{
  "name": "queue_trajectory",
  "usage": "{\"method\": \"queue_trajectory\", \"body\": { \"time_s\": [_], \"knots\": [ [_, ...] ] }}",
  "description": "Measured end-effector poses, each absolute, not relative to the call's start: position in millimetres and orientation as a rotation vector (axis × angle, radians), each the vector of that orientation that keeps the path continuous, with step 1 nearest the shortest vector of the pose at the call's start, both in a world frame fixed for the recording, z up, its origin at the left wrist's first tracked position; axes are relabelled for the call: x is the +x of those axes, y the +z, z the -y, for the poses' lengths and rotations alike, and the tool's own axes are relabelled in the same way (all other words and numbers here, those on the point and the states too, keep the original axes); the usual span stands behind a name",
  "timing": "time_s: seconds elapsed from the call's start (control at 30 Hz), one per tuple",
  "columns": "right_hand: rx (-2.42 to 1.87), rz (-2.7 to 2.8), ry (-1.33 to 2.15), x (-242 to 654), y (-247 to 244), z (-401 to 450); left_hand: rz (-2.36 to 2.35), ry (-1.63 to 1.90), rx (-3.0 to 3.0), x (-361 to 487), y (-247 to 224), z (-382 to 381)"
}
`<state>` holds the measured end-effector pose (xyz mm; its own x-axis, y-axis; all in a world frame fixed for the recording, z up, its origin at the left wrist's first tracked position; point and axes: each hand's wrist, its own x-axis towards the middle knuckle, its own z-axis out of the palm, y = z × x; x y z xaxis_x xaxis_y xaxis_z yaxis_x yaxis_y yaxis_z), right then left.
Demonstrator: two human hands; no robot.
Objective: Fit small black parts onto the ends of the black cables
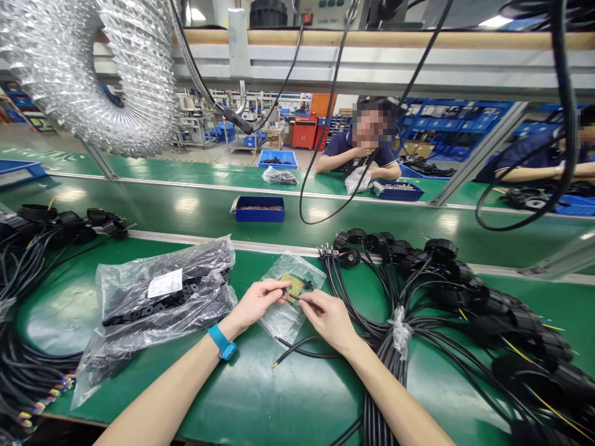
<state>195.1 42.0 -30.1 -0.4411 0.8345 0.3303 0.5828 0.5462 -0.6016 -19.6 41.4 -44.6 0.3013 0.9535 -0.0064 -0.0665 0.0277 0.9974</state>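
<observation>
My left hand (260,303), with a blue band on its wrist, pinches a small dark piece between thumb and fingers. In my right hand (331,319) a thin black cable (292,296) is gripped, its end reaching to the left fingertips. Both hands are over a clear plastic bag (279,322) with a yellowish piece (294,286) in or on it. Below the hands, a loose black cable end (288,353) with a yellow tip rests on the green table (269,409). Whether the cable touches the small piece is too small to tell.
A large plastic bag (158,310) of black parts lies left. Bundled cables (400,334) with round black parts spread right; another bundle (28,322) lies far left. Behind are a blue box (260,209), hanging cables (328,124), a silver duct (134,74) and a seated person (356,148).
</observation>
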Motion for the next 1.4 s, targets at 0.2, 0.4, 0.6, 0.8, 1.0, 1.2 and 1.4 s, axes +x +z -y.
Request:
{"method": "queue_trajectory", "body": {
  "time_s": [0.2, 0.4, 0.6, 0.8, 1.0, 1.2, 1.4],
  "knots": [
    [-1.106, 2.223, 0.486, 194.4, -27.4, -40.8, -0.9, 1.012, 0.961, -10.7, -43.7, -36.9],
    [-1.164, 2.198, 0.622, 193.5, -27.1, -38.4, -0.971, 1.013, 0.902, -4.8, -36.0, -29.1],
    [-1.195, 2.131, 0.724, 192.4, -26.7, -38.3, -0.948, 0.99, 1.022, -8.3, -30.5, -28.5],
    [-1.134, 2.252, 0.452, 191.4, -26.9, -36.1, -0.929, 0.982, 1.049, -7.7, -37.5, -30.0],
    [-1.175, 2.2, 0.546, 190.8, -26.0, -31.5, -1.001, 1.061, 1.269, -5.7, -39.3, -26.4],
    [-1.226, 1.987, 0.959, 191.3, -29.3, -31.1, -1.051, 1.175, 1.601, -2.0, -32.0, -19.2],
    [-1.172, 1.87, 1.21, 189.5, -32.4, -29.7, -1.037, 1.256, 1.637, -1.8, -32.3, -18.1]
  ]
}}
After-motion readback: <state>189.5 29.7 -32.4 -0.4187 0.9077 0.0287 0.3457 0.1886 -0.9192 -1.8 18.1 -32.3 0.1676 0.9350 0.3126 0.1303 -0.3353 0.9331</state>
